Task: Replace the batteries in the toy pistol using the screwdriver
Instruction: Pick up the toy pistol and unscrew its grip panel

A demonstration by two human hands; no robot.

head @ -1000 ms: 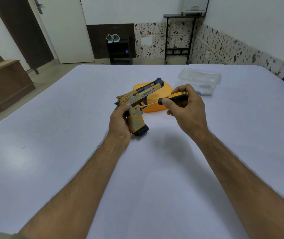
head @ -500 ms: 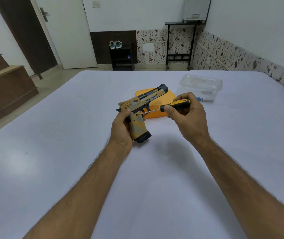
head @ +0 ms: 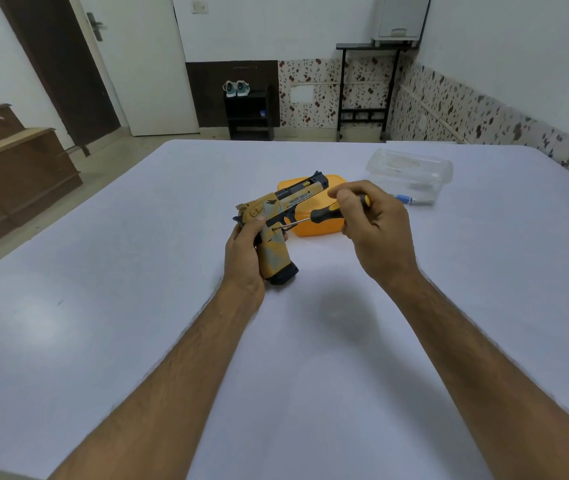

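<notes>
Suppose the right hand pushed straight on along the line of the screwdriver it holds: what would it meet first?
Most likely the tan and grey toy pistol. The right hand points the black and yellow screwdriver leftward; its tip appears to touch the grip, held by the left hand. Depth is uncertain.

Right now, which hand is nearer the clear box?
Right. The right hand, gripping the screwdriver, sits just short of the clear box; the left hand holds the pistol farther away.
</notes>
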